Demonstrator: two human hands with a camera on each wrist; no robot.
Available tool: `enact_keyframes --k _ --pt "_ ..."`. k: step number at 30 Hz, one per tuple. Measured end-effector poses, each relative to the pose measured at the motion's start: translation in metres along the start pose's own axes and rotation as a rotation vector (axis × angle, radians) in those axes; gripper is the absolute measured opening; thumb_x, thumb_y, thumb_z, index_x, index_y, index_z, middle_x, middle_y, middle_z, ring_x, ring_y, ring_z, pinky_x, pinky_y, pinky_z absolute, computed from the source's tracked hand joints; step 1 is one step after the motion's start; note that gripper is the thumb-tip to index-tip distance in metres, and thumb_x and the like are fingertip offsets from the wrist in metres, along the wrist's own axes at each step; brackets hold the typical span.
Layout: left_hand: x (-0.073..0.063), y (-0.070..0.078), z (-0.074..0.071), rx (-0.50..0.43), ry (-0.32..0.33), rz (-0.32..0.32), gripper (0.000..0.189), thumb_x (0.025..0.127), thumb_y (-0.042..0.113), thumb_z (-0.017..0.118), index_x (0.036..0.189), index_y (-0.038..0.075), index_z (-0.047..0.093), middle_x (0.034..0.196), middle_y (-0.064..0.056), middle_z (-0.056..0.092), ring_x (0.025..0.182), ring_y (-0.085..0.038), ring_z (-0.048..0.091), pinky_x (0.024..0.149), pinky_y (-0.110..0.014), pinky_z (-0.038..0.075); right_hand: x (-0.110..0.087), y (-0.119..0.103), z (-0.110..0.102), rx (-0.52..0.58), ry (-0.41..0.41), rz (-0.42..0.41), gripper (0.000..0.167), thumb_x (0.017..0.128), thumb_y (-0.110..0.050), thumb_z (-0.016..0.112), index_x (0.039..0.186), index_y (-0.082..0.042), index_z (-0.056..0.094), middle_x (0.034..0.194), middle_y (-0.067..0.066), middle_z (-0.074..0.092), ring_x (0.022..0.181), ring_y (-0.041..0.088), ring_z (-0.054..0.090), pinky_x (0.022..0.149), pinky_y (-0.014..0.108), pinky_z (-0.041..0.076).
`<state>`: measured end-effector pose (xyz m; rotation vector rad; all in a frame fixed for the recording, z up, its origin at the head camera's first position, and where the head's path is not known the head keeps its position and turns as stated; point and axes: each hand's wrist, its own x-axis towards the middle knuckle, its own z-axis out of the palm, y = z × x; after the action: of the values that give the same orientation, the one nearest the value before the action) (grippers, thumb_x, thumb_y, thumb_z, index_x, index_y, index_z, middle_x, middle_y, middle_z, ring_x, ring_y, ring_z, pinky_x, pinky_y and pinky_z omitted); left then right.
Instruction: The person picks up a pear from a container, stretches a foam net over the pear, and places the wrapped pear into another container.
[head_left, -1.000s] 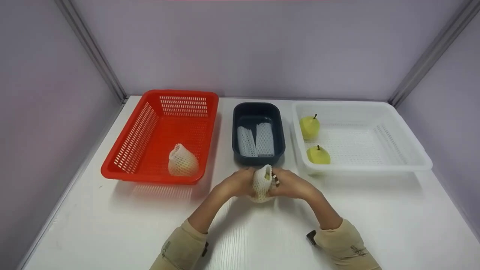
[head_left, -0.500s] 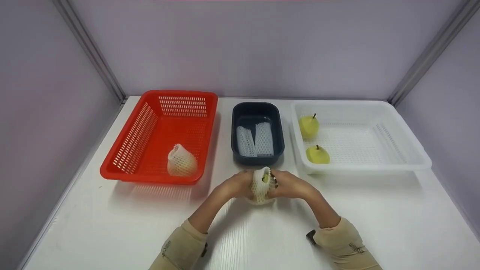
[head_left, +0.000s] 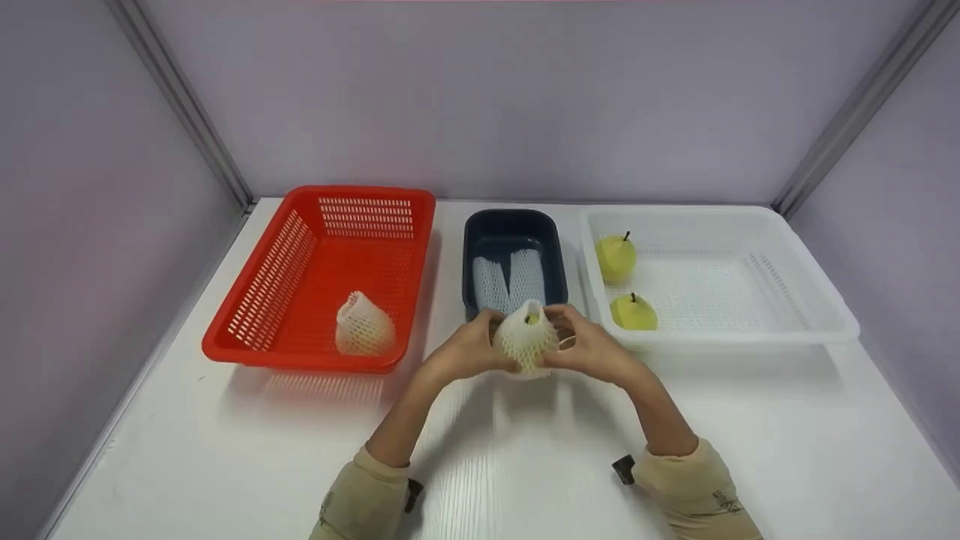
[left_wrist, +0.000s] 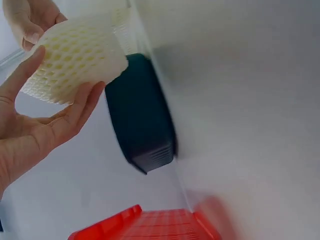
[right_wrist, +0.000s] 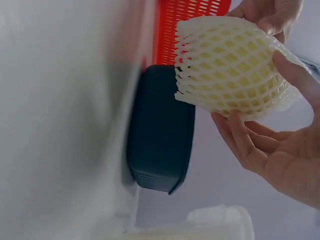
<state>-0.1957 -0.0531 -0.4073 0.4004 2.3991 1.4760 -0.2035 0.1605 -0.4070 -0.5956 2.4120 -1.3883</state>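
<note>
Between both hands, in the head view, is a pear in a white foam net sleeve point(head_left: 526, 343), held up in front of the dark blue bin point(head_left: 514, 219). My left hand point(head_left: 474, 348) grips it from the left with thumb and fingers. From the right, my right hand point(head_left: 594, 351) holds it the same way. Yellow-green skin shows through the mesh of the netted pear point(right_wrist: 235, 67) in the right wrist view. The sleeve's end stands open at the top, around the stem side. Two flat foam net sleeves point(head_left: 528, 276) lie inside the bin.
A red basket point(head_left: 300, 352) on the left contains another netted pear point(head_left: 364, 326). On the right, a white basket point(head_left: 739, 336) holds two bare pears point(head_left: 616, 259) along its left side. Walls enclose the white table point(head_left: 495, 480) at the back and sides.
Both hands have lifted the netted pear upward and toward the dark blue bin. It now overlaps the bin's near edge. The baskets and their contents stay put.
</note>
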Motion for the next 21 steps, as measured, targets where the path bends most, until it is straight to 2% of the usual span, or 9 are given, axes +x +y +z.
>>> enact_keyframes --k 5,9,13,17,21 --pt "0.0 0.011 0.0 -0.373 0.096 -0.031 0.066 0.072 0.01 0.073 0.126 -0.002 0.036 0.112 -0.017 0.056 0.102 -0.027 0.054 0.085 -0.037 0.046 -0.003 -0.02 -0.01 0.088 0.199 0.012 0.069 0.083 -0.027 0.07 0.136 -0.005 0.032 0.125 0.016 0.052 0.102 0.026 0.049 0.084 0.038 0.042" --pt "-0.001 0.019 0.006 -0.571 0.15 -0.043 0.07 0.077 0.009 0.067 0.133 0.0 0.027 0.122 -0.02 0.05 0.109 -0.029 0.051 0.091 -0.041 0.042 -0.007 -0.032 -0.014 0.121 0.29 -0.012 0.062 0.088 -0.026 0.064 0.136 -0.004 0.032 0.128 0.015 0.051 0.107 0.024 0.047 0.088 0.038 0.038" --pt "-0.001 0.024 0.011 -0.744 0.213 -0.034 0.067 0.082 0.015 0.061 0.135 -0.001 0.024 0.126 -0.023 0.044 0.112 -0.03 0.049 0.096 -0.041 0.036 -0.009 -0.037 -0.016 0.147 0.343 -0.059 0.056 0.089 -0.022 0.063 0.134 -0.002 0.036 0.129 0.015 0.049 0.11 0.023 0.046 0.092 0.038 0.034" --pt "0.0 0.028 0.014 -0.836 0.251 -0.011 0.063 0.087 0.023 0.059 0.135 -0.002 0.025 0.122 -0.023 0.046 0.108 -0.03 0.051 0.093 -0.036 0.04 -0.01 -0.036 -0.017 0.153 0.368 -0.082 0.053 0.086 -0.022 0.066 0.129 -0.002 0.042 0.125 0.011 0.05 0.106 0.021 0.048 0.089 0.037 0.037" --pt "0.001 0.026 0.014 -0.827 0.258 -0.006 0.064 0.087 0.023 0.06 0.135 -0.002 0.026 0.122 -0.022 0.047 0.104 -0.029 0.053 0.089 -0.037 0.043 -0.01 -0.033 -0.017 0.166 0.349 -0.071 0.054 0.085 -0.025 0.067 0.128 -0.002 0.043 0.124 0.01 0.05 0.105 0.021 0.048 0.09 0.037 0.038"
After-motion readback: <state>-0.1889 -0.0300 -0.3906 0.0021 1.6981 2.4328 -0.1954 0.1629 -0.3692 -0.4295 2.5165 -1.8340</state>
